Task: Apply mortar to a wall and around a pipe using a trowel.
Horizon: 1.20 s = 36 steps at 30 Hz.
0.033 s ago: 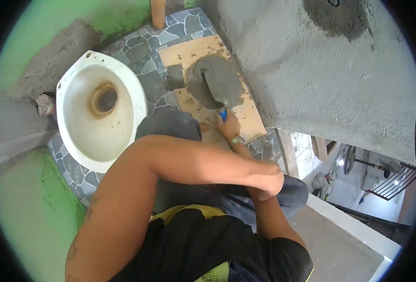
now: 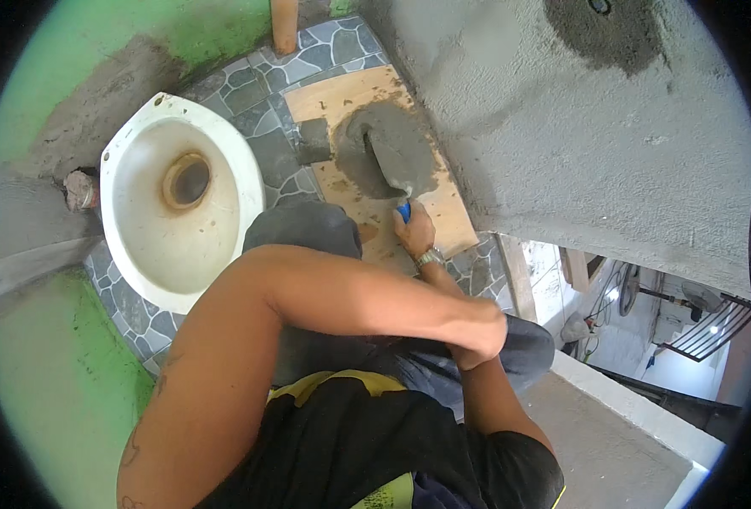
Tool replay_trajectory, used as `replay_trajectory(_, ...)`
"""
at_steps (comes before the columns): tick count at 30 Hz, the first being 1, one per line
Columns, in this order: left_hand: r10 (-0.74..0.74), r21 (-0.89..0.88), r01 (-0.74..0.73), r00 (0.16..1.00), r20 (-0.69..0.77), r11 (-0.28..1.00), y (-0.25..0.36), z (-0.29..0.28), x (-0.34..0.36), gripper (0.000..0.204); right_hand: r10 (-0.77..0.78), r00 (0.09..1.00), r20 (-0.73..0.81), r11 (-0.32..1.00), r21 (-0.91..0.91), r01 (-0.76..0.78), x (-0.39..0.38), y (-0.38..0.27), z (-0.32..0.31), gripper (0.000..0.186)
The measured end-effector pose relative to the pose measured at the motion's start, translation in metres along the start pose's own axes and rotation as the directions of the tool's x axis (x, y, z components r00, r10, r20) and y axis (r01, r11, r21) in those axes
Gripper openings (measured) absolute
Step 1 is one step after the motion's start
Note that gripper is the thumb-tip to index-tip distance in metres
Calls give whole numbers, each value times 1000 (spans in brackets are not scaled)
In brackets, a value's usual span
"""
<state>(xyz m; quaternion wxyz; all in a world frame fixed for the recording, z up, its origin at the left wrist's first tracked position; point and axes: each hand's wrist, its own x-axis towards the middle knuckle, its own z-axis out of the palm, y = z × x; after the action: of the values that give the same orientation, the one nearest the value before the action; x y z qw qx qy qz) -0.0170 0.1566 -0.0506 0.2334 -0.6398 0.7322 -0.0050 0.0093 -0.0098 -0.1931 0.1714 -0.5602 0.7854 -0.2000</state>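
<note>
In my right hand [image 2: 415, 231] is a trowel [image 2: 390, 163], gripped by its blue handle, with a watch on that wrist. Its blade lies on a patch of wet grey mortar [image 2: 352, 165]. The mortar is spread over a light wooden board [image 2: 341, 93] on the tiled floor, beside the wall. My left arm crosses in front of my body. At its end, my left hand [image 2: 480, 331] bends down over my right forearm, its fingers mostly hidden and blurred.
To the left stands a stained white toilet bowl [image 2: 248, 161]. Behind it a pipe stub [image 2: 81, 190] sticks out by the wall. A wooden post [image 2: 285, 25] rises at the back. The rough grey wall [image 2: 511, 144] bounds the right. A doorway with cables and a fan [image 2: 700, 295] lies beyond.
The view has shifted very slightly. My right hand and the trowel's handle sit a touch lower, and my left hand has moved slightly along my right forearm.
</note>
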Motion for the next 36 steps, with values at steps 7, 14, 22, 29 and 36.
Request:
replay_trajectory(7, 875, -93, -871, -484, -5, -483, -68, 10, 31, 12, -193, 961, -200, 979, 26, 202, -14, 23, -73, 35)
replay_trajectory(14, 942, -64, -954, -301, 149, -294, -90, -79, 65, 20, -77, 917, -391, 945, 265, 192, 20, -69, -220, 23)
replay_trajectory(22, 950, -102, -956, -286, 128, -274, -84, -86, 81, 19, -51, 898, -436, 797, 524, 299, 76, -82, -287, 27)
replay_trajectory(29, 956, -28, -974, -226, 185, -225, -82, -90, 80, 26, -19, 931, -364, 664, 692, 284, 84, -80, -302, 39)
replay_trajectory(36, 973, -24, -984, -181, 144, -179, -70, -74, 78, 25, 59, 971, -232, 537, 827, 165, 59, -51, -302, 36)
